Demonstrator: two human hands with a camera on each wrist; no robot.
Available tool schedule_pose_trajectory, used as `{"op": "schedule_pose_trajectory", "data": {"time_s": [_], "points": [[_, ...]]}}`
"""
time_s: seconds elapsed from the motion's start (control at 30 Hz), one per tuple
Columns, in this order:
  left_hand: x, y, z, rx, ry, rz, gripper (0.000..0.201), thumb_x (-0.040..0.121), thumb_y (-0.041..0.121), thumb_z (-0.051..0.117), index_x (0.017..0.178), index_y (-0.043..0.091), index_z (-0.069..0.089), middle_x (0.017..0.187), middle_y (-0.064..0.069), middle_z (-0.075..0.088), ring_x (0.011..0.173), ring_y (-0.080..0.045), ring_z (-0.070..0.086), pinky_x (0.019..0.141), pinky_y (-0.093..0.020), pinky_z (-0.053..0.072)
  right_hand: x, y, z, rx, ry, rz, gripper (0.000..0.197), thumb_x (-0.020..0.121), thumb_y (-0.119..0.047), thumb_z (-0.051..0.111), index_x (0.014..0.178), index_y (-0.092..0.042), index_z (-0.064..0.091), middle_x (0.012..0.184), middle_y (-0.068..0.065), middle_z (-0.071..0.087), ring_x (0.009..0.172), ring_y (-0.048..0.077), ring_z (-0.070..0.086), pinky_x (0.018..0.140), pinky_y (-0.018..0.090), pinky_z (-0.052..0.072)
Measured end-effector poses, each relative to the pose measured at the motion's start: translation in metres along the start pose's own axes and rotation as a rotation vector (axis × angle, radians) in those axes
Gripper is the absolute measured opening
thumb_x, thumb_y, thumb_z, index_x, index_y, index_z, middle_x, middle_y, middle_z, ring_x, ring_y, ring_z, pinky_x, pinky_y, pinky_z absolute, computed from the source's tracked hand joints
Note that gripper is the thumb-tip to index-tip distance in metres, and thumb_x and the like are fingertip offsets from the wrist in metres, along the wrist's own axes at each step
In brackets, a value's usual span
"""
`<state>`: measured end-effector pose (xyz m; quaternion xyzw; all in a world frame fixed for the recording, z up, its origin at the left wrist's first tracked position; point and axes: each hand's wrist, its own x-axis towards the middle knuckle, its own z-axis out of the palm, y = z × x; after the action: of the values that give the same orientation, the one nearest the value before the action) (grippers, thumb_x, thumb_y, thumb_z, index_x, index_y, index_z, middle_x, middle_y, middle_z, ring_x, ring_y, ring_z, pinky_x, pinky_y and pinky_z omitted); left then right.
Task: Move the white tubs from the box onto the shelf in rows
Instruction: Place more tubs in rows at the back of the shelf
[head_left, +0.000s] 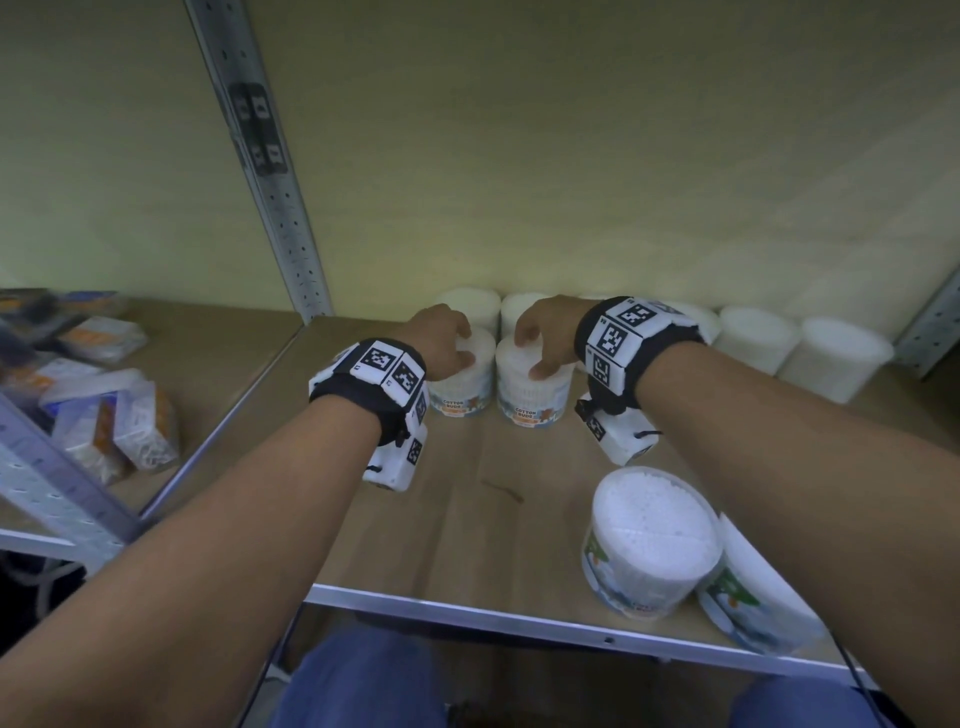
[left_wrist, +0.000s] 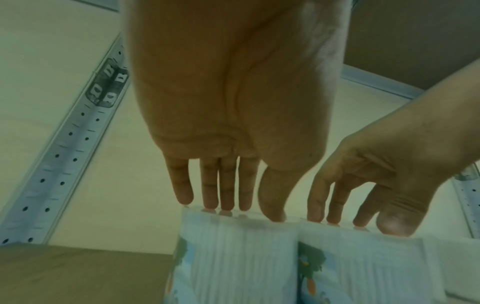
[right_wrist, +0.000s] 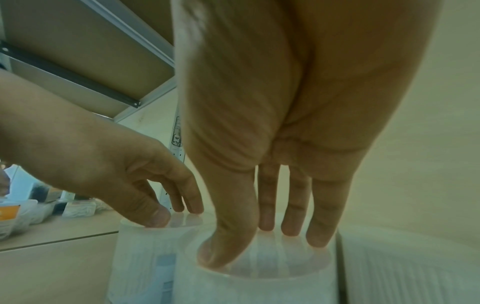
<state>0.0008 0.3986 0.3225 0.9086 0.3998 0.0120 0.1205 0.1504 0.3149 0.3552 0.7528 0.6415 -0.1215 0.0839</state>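
Note:
Two white cotton-bud tubs stand side by side on the wooden shelf (head_left: 457, 525), just in front of a back row of tubs (head_left: 756, 338) along the wall. My left hand (head_left: 460, 343) rests with straight fingertips and thumb on the lid of the left tub (head_left: 462, 387). My right hand (head_left: 535, 353) touches the lid of the right tub (head_left: 532, 400) in the same way. The left wrist view shows the left hand (left_wrist: 233, 207) with its tips on the left tub (left_wrist: 241, 257). In the right wrist view the right hand (right_wrist: 265, 236) presses on the right tub (right_wrist: 259, 286). The box is out of view.
Two more tubs (head_left: 652, 540) lie tilted at the shelf's front right, near its metal edge (head_left: 519, 626). A perforated metal upright (head_left: 270, 171) separates a left bay holding several packets (head_left: 119, 421). Bare wood lies between the hands and the front edge.

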Motion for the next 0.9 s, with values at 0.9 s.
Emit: {"op": "schedule_pose_trajectory", "data": {"time_s": [0.9], "points": [[-0.097,-0.017,-0.003,-0.05,-0.055,0.058,0.038,0.088,0.025,0.064,0.125,0.02,0.055,0.132,-0.001,0.052,0.118,-0.02,0.051,0.094,-0.028,0.039,-0.068,-0.066,0.011,-0.153,-0.104,-0.105,0.06,0.084,-0.026,0.071,0.132,-0.003,0.046,0.135,0.014,0.051,0.121,0.03,0.053,0.094,0.032,0.046]]}}
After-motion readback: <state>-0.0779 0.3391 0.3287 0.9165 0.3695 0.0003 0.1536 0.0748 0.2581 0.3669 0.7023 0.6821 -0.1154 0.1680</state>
